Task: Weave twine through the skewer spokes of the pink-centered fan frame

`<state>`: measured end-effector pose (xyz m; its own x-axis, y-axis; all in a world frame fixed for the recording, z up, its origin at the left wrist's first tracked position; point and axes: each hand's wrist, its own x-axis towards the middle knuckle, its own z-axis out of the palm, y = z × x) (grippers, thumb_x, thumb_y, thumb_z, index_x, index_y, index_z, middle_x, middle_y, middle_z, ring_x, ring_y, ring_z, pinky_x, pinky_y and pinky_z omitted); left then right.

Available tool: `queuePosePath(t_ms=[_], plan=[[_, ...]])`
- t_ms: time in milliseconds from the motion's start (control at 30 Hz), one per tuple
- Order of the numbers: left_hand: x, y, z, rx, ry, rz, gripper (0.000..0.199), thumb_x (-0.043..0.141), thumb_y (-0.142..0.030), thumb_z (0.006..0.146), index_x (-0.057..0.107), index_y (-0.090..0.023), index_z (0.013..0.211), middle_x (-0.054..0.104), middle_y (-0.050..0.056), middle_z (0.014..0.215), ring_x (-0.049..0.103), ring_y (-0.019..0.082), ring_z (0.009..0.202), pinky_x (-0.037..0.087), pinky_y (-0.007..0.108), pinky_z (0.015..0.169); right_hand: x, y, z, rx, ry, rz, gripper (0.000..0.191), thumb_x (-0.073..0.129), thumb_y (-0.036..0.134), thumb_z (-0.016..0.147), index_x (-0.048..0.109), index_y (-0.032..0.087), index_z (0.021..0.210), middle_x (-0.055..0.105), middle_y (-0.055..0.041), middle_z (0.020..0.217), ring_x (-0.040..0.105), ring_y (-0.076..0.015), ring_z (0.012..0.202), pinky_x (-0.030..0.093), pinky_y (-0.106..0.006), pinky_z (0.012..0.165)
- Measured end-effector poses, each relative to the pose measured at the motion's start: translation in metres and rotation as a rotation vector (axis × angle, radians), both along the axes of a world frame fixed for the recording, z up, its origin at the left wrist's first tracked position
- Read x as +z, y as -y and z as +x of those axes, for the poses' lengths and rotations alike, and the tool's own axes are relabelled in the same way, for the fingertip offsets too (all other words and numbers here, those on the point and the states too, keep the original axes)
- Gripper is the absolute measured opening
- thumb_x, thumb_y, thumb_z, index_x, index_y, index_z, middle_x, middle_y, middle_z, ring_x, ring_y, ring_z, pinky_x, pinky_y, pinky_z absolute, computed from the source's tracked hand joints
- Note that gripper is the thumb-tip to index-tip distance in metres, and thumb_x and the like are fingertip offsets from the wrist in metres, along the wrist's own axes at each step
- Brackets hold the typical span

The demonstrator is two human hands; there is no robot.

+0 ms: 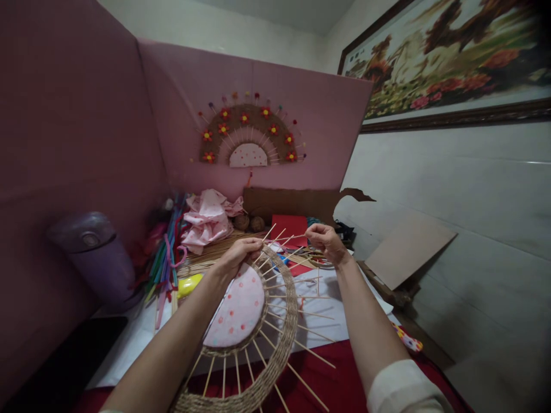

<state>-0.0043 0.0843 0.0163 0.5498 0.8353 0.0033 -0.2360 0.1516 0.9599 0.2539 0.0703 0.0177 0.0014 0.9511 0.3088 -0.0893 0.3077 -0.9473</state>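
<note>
I see the left hand (239, 252) closed on the far rim of the fan frame (258, 338), which lies tilted over the table (327, 321). The right hand (325, 241) pinches the end of a stick (293, 237) just beyond the rim. A finished fan (249, 135) hangs on the pink board (172, 86).

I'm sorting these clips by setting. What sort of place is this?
Probably a home craft corner. A finished fan decoration hangs on a pink board, pipe cleaners lie heaped on the table, and the hands work on a half-made woven fan.
</note>
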Motion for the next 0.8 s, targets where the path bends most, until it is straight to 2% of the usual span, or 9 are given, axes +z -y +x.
queuePosePath(t_ms=[200, 467, 533, 667, 800], plan=[[0.004, 0.004, 0.0, -0.085, 0.096, -0.08, 0.019, 0.069, -0.021, 0.067, 0.053, -0.012, 0.065, 0.039, -0.006, 0.047, 0.034, 0.003, 0.04, 0.027, 0.016, 0.041, -0.007, -0.004, 0.0, -0.055, 0.032, -0.037, 0.026, 0.074, 0.038, 0.06, 0.058, 0.017, 0.062, 0.03, 0.0093, 0.044, 0.017, -0.0032, 0.039, 0.008, -0.022, 0.04], [-0.002, 0.0, 0.004, -0.177, 0.123, -0.024, 0.023, 0.07, -0.028, 0.069, 0.056, -0.011, 0.075, 0.039, -0.006, 0.049, 0.037, 0.004, 0.043, 0.03, 0.017, 0.045, -0.011, -0.011, -0.002, -0.165, 0.006, -0.004, 0.029, 0.074, 0.04, 0.059, 0.057, 0.017, 0.063, 0.032, 0.0095, 0.042, 0.019, -0.0031, 0.037, 0.01, -0.021, 0.037], [-0.002, 0.0, 0.003, -0.154, 0.121, -0.027, 0.023, 0.071, -0.028, 0.068, 0.057, -0.011, 0.076, 0.039, -0.006, 0.049, 0.036, 0.003, 0.042, 0.029, 0.016, 0.044, -0.012, -0.011, -0.001, -0.145, 0.047, -0.033, 0.029, 0.075, 0.04, 0.058, 0.057, 0.017, 0.062, 0.033, 0.0094, 0.042, 0.02, -0.0031, 0.037, 0.01, -0.02, 0.037], [0.004, 0.0, 0.0, -0.102, 0.124, -0.028, 0.027, 0.069, -0.027, 0.068, 0.061, -0.009, 0.087, 0.037, -0.007, 0.046, 0.033, 0.003, 0.039, 0.026, 0.016, 0.042, -0.014, -0.006, 0.0, -0.009, 0.098, -0.154, 0.026, 0.075, 0.036, 0.057, 0.057, 0.016, 0.061, 0.033, 0.0096, 0.042, 0.019, -0.0025, 0.037, 0.008, -0.02, 0.037], [0.008, -0.001, -0.004, -0.079, 0.15, -0.043, 0.028, 0.069, -0.023, 0.068, 0.062, -0.009, 0.091, 0.036, -0.007, 0.045, 0.033, 0.004, 0.039, 0.028, 0.016, 0.042, -0.008, 0.0, 0.001, 0.09, 0.135, -0.209, 0.022, 0.074, 0.031, 0.057, 0.061, 0.015, 0.065, 0.033, 0.0099, 0.042, 0.018, -0.002, 0.038, 0.008, -0.02, 0.038]])
